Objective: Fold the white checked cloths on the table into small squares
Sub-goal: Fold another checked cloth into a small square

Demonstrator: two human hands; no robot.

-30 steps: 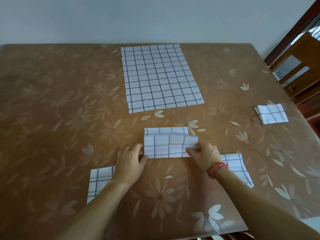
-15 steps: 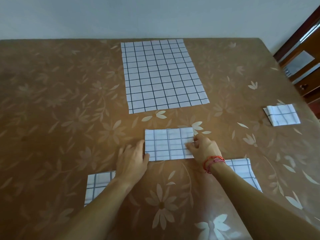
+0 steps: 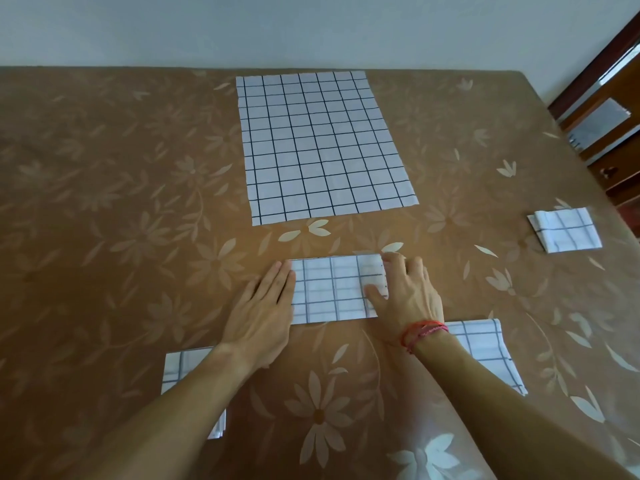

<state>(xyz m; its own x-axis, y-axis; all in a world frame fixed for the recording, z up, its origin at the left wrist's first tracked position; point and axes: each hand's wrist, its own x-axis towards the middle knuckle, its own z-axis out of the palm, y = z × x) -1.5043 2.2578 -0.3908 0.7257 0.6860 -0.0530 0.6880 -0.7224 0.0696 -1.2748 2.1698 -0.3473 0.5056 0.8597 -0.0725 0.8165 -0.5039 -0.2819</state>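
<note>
Right now the half-folded cloth [image 3: 332, 289] lies as a short strip on the table [image 3: 104, 209], near the front edge and between the two hands. The left hand [image 3: 263, 313] lies flat, palm down, its fingers [image 3: 282, 275] straight and close together, pressing on the strip's left end. The right hand [image 3: 408, 296] covers the strip's right end: the thumb rests on top of the cloth and the other fingers [image 3: 393, 263] bend over the far right corner, but I cannot tell whether they pinch the edge or only press it. A red bracelet [image 3: 424, 332] circles the right wrist.

Beyond the strip, an unfolded cloth [image 3: 322, 147] is spread flat toward the far edge. A small folded square [image 3: 568, 230] sits well apart at the right edge. Two more checked cloths lie close to the front, one [image 3: 180, 368] partly under the left forearm and one [image 3: 485, 348] partly under the right forearm. Wooden furniture [image 3: 606, 116] stands beside the table's right corner.
</note>
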